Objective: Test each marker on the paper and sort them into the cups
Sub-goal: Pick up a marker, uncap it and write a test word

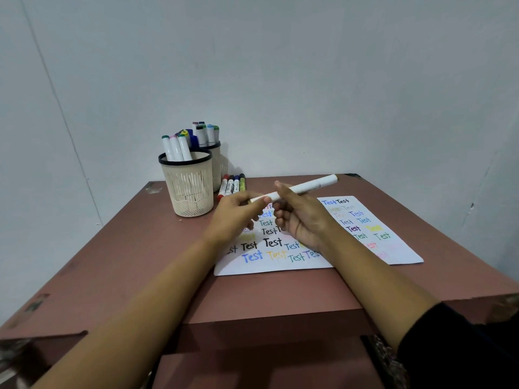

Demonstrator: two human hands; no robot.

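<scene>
A white marker (pixel 306 186) is held level above the paper, its far end pointing up to the right. My right hand (pixel 300 217) grips its body from below. My left hand (pixel 238 211) pinches the marker's near end between thumb and fingers. Under both hands lies the white paper (pixel 280 265), covered with the word "Test" in many colours. Two cream mesh cups stand at the table's back left: the near cup (pixel 189 189) holds three white markers, and the far cup (pixel 217 161) behind it holds several more.
Several loose markers (pixel 231 185) lie side by side on the brown table (pixel 126 248), just right of the cups. A pale wall rises right behind the table. The table's front edge steps down towards me.
</scene>
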